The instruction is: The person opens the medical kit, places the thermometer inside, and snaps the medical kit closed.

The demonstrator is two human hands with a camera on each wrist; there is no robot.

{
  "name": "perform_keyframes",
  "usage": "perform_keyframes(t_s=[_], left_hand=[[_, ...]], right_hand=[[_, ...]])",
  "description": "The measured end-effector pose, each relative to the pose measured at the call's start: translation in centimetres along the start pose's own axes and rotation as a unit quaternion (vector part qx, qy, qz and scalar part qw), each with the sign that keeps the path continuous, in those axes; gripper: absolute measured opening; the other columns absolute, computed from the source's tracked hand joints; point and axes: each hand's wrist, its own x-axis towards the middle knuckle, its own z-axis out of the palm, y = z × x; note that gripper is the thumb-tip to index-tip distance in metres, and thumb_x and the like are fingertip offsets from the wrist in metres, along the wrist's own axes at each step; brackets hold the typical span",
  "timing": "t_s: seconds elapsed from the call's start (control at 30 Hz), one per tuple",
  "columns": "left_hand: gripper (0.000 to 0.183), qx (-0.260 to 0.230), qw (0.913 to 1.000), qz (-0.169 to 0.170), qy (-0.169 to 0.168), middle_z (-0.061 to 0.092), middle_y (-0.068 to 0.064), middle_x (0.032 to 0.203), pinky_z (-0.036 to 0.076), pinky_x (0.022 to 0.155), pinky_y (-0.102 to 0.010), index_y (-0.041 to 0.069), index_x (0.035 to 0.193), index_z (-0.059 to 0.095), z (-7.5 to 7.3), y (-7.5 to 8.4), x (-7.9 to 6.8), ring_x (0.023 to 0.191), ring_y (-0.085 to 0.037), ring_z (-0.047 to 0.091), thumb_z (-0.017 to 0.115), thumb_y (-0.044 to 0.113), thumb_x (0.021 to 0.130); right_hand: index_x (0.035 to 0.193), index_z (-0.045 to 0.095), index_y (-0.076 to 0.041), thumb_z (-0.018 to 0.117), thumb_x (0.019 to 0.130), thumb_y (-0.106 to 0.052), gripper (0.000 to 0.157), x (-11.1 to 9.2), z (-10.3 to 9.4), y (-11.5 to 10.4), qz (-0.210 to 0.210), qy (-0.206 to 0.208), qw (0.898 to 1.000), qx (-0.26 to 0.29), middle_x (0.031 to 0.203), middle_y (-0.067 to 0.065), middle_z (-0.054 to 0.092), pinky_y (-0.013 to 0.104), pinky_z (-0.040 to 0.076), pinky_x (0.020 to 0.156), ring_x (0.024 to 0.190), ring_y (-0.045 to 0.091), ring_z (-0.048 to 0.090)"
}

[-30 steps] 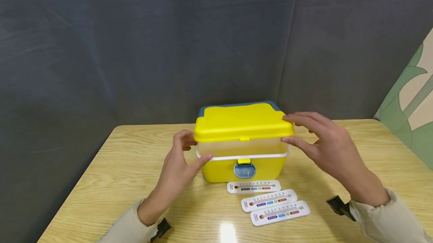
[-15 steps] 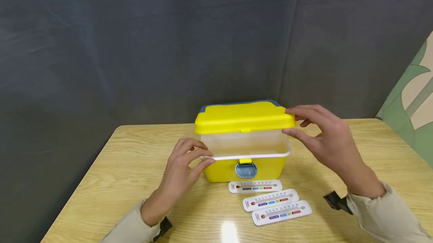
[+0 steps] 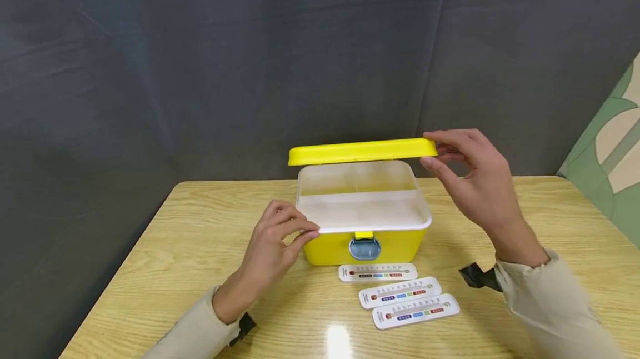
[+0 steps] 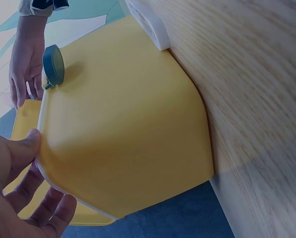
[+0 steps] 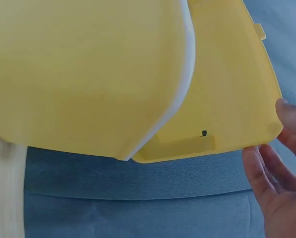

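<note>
A yellow storage box [image 3: 330,249] with a white rim and a blue-grey latch [image 3: 365,248] stands on the table, its yellow lid [image 3: 360,151] tilted up at the back. My right hand [image 3: 472,178] pinches the lid's right front corner between thumb and fingers. My left hand [image 3: 275,242] pinches the box's white rim at the front left corner, thumb outside in the left wrist view. Inside the box, a white tray [image 3: 360,210] shows below the lid. Three white thermometer strips [image 3: 378,272] with coloured labels lie in front of the box.
The light wood table [image 3: 210,237] ends at a back edge just behind the box. A dark grey curtain [image 3: 300,59] hangs beyond it, and a panel with green leaf shapes [image 3: 600,148] stands at the right.
My right hand has risen and swung the lid up and back, uncovering the box's inside. My left hand has gone from beside the lid to the front left rim and now pinches it.
</note>
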Motion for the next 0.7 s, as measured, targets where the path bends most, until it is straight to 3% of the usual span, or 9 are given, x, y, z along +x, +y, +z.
perform_keyframes(t_s=[0.17, 0.47, 0.7], left_hand=[[0.011, -0.003, 1.0, 0.003, -0.002, 0.068, 0.005, 0.081, 0.053, 0.078, -0.029, 0.015, 0.086, 0.08, 0.1, -0.2, 0.0, 0.093, -0.014, 0.054, 0.085, 0.013, 0.076], [0.011, -0.023, 0.9993, 0.028, 0.009, 0.067, 0.004, 0.08, 0.051, 0.076, -0.029, 0.015, 0.087, 0.08, 0.4, -0.4, -0.3, 0.09, -0.015, 0.054, 0.083, 0.011, 0.077], [0.008, -0.023, 0.9985, 0.043, 0.024, 0.067, 0.004, 0.079, 0.05, 0.073, -0.027, 0.014, 0.087, 0.08, 0.2, -0.5, -0.5, 0.088, -0.015, 0.053, 0.082, 0.012, 0.079]], right_hand=[[0.129, 0.067, -0.013, 0.073, 0.09, -0.007, 0.04, 1.2, 0.8, 0.1, 0.024, 0.025, 0.999, -0.006, 0.105, 0.011, 0.057, 0.001, 0.043, 0.09, 0.094, -0.004, 0.052], [0.132, 0.066, -0.013, 0.064, 0.097, -0.013, 0.034, 2.5, 1.2, 1.2, 0.016, 0.044, 0.999, -0.002, 0.107, 0.014, 0.06, 0.001, 0.043, 0.089, 0.095, -0.009, 0.051], [0.128, 0.069, -0.021, 0.067, 0.096, -0.022, 0.032, 2.8, 1.8, 1.1, 0.088, 0.062, 0.994, 0.025, 0.094, -0.022, 0.058, 0.005, 0.046, 0.072, 0.081, -0.007, 0.058]])
